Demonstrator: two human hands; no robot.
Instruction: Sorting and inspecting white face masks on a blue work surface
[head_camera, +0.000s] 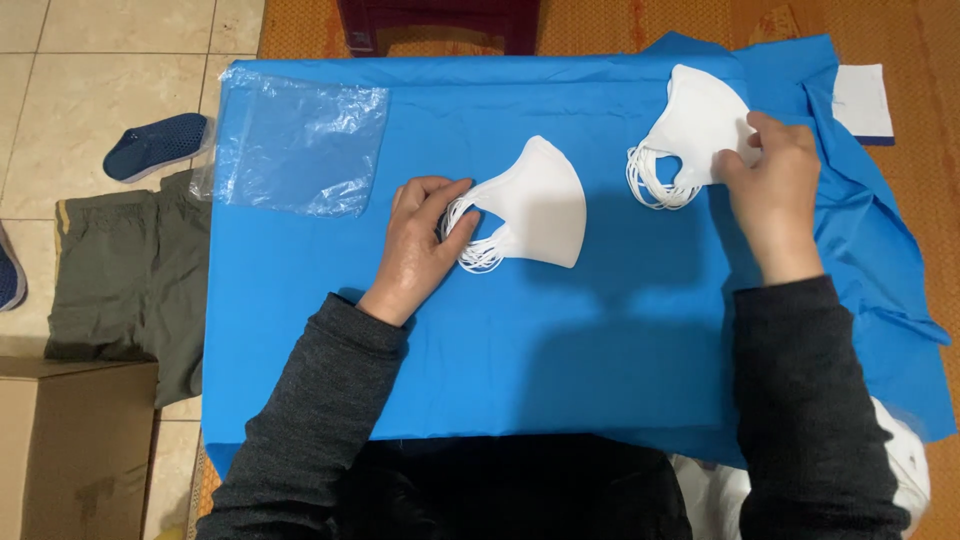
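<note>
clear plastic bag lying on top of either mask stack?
No, the clear plastic bag lies flat on the blue cloth by itself, left of both mask stacks.

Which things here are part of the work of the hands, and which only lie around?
In use:
- left hand on the middle mask stack
- right hand on the far mask stack
- blue cloth

Lying about:
- clear plastic bag
- dark blue shoe
- cardboard box
- green garment
</note>
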